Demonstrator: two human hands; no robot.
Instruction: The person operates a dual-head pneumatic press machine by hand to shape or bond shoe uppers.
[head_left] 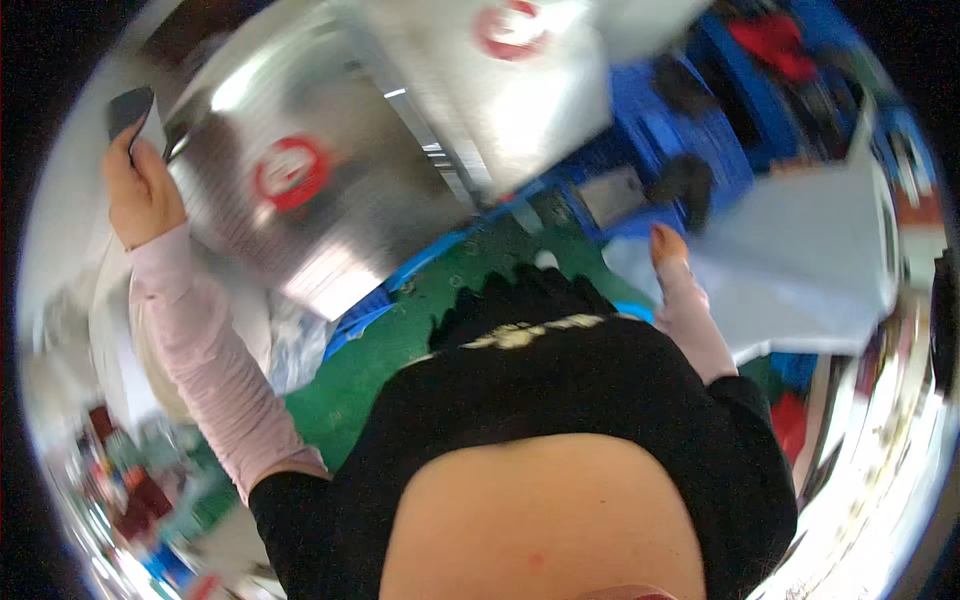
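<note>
Raised at the far left, my left hand [147, 195] grips a small dark grey flat piece [130, 112], its fingers bent around the lower end. A metallic panel with a red round mark [292, 172] stands just right of that hand. My right hand [668, 245] is at the right of centre, thumb up, beside a large pale sheet-like surface [790, 265]. Its other fingers are hidden, so what it holds, if anything, does not show. A blurred dark grey shape [683, 188] lies just above it. Pink sleeves cover both forearms.
A second shiny panel [520, 110] rises at the top centre. Blue crates [690, 130] with dark and red items stand at the upper right. The floor [425, 315] is green. Clear plastic [297, 345] hangs at the left, above mixed clutter [135, 480] at the lower left.
</note>
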